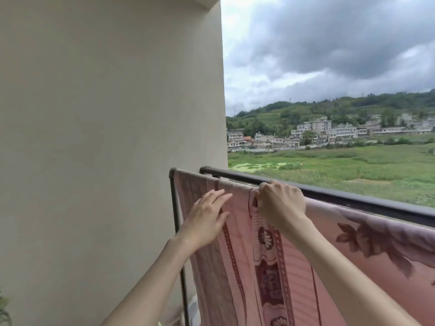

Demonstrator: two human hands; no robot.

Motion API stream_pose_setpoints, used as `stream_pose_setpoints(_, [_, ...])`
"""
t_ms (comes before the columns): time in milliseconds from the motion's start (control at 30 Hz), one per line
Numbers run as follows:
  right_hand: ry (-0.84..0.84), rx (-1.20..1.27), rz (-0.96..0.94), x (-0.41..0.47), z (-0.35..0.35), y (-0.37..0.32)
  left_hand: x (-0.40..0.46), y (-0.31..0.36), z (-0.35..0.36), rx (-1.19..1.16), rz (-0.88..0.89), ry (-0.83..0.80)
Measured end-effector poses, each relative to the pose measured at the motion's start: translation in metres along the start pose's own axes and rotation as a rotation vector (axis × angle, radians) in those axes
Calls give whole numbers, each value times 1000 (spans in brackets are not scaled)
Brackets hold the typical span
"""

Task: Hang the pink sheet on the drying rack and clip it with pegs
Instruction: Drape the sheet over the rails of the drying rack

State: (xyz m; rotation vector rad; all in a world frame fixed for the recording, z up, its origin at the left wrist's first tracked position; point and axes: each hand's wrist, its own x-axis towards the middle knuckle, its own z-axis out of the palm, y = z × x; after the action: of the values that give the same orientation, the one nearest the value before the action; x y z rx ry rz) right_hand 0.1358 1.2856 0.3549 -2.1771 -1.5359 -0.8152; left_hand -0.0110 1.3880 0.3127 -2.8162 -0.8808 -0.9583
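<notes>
While the right hand (280,203) is gripping the pink sheet (294,267) bunched over the drying rack (175,208) rail to anchor it, the left hand (207,215), fingers spread, is smoothing cloth just beside it.

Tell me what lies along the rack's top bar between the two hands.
In the head view, only draped pink sheet covers the rack's top bar between the open left hand and the right hand gripping it; no peg shows.

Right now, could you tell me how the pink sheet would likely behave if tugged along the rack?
The pink sheet looks floppy: it drapes and folds over the rack bar. It would probably bunch, as beneath the right hand.
</notes>
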Motion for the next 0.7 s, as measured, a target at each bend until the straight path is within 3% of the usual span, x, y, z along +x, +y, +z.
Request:
stream_pose_setpoints(167, [99,-92,53,8,20,-7,57,-19,22,-116,177,40])
stream_pose_setpoints(433, [221,-209,219,7,29,-16,100,-50,40,-603,476,247])
stream_pose_setpoints(567, [366,-243,397,10,41,-33,112,-63,38,-543,524,229])
stream_pose_setpoints(700, [405,-263,515,8,54,-49,123,-111,48,-553,417,291])
